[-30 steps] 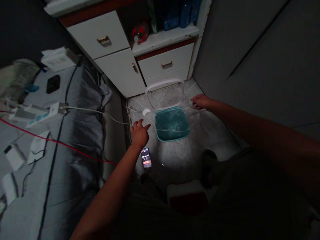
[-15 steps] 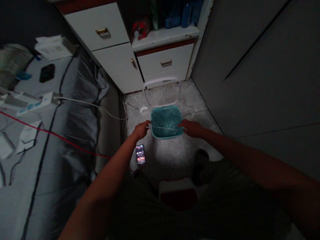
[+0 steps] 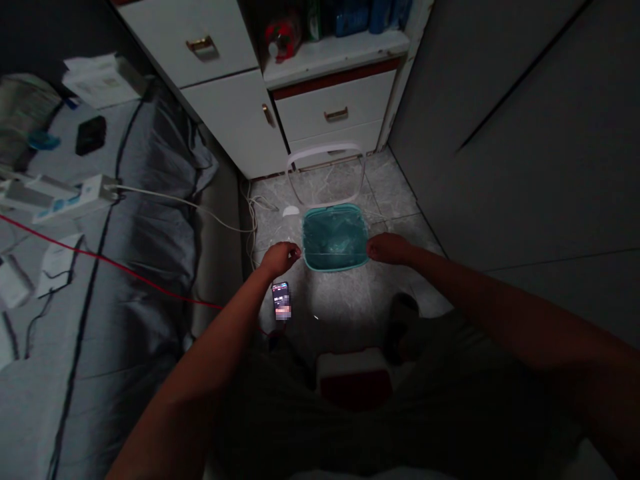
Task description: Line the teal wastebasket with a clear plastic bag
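A teal trash bin (image 3: 335, 265) stands on the tiled floor, with its white ring frame (image 3: 325, 148) tipped up at the back. Thin clear plastic bag (image 3: 336, 241) film lies inside and over the bin, its near edge a taut line running between my hands. At the bin's left side, my left hand (image 3: 281, 259) is closed, thumb and fingers pinching the bag's edge. My right hand (image 3: 389, 249) is closed in a fist at the right rim, gripping the other end of that edge. The fingertips there are partly hidden.
A lit phone (image 3: 281, 301) lies on the floor near my left wrist. Below the bin sits a white and red stool (image 3: 355, 377) between my legs. A bed (image 3: 145, 267) with cables borders the left, white drawers (image 3: 336, 107) the back, a grey panel (image 3: 525, 153) the right.
Both hands have moved slightly outward from the bin and their fingers have closed more tightly. The film's edge now runs straighter across. The view has shifted a little.
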Demonstrator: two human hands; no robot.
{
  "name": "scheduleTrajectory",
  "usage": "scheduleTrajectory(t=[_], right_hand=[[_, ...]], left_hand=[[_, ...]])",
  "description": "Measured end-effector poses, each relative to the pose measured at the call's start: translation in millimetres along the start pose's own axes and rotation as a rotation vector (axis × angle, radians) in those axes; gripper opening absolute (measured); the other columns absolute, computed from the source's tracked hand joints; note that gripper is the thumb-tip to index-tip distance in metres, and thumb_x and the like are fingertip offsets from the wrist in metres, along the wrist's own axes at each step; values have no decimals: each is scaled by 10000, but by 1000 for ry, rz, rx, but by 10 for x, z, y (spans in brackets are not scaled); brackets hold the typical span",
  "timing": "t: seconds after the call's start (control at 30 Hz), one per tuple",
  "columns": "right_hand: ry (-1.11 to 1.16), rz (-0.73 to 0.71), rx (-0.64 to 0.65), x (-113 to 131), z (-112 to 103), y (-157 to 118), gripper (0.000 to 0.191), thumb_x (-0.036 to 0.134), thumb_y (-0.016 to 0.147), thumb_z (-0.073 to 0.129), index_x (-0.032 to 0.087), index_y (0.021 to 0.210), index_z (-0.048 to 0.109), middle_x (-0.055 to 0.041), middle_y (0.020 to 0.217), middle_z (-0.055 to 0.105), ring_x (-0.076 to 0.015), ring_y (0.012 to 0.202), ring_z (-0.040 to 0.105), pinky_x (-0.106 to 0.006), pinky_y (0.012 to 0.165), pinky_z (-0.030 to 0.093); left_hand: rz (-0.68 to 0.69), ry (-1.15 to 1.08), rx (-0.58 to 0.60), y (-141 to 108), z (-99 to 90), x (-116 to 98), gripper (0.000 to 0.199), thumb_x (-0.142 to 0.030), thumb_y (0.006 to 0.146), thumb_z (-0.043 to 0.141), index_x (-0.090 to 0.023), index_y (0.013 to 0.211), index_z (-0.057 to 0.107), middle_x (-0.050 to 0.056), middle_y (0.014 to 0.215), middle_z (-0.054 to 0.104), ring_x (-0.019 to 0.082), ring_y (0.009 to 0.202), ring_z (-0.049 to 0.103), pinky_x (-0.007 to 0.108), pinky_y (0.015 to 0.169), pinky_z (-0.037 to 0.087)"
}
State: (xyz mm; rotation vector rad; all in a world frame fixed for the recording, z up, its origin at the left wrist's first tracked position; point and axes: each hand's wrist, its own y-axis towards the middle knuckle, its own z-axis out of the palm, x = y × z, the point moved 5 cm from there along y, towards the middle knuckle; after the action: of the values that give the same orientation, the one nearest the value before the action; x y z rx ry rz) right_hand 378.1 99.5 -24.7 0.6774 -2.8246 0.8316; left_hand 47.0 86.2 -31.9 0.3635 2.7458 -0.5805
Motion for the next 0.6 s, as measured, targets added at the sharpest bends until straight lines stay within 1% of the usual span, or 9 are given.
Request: scheduleTrajectory(t=[0.1, 0.17, 0.33, 0.47, 0.6], right_hand=[[-6, 25, 8, -55, 12, -81, 200, 269, 923, 639, 225, 1023, 807, -86, 1157, 795, -265, 1042, 730, -307, 797, 497], [-23, 16, 26, -94, 50, -120, 175, 300, 917, 674, 219, 1009, 798, -85, 1139, 794, -258, 1025, 728, -298, 788, 488], [-47, -12, 100, -159, 175, -149, 142, 319, 907, 726, 208, 977, 781, -71, 1106, 793, -234, 1011, 725, -266, 770, 472], [-45, -36, 132, -166, 245, -138, 106, 265, 886, 738, 210, 959, 792, -61, 1104, 796, -228, 1017, 727, -257, 768, 470], [-36, -16, 135, -197, 292, -108, 105, 253, 881, 740, 213, 957, 800, -59, 1098, 798, -236, 1028, 730, -264, 762, 477]], left_hand=[[80, 23, -51, -129, 20, -55, 236, -330, 963, 570, -225, 1016, 775, 77, 1052, 779, 232, 1019, 689, 347, 977, 513], [131, 33, -71, -199, 63, -78, 205, -295, 949, 578, -231, 976, 771, 73, 1041, 770, 236, 1027, 685, 353, 970, 513], [238, 69, -54, -250, 220, -100, 160, -210, 900, 615, -225, 948, 768, 68, 1022, 767, 254, 1021, 697, 350, 899, 519], [259, 71, -10, -245, 322, -110, 145, -192, 877, 625, -235, 912, 758, 50, 1025, 763, 241, 1005, 710, 323, 834, 507], [246, 67, 28, -255, 400, -100, 137, -201, 870, 620, -241, 895, 749, 40, 1046, 756, 229, 979, 717, 304, 770, 489]])
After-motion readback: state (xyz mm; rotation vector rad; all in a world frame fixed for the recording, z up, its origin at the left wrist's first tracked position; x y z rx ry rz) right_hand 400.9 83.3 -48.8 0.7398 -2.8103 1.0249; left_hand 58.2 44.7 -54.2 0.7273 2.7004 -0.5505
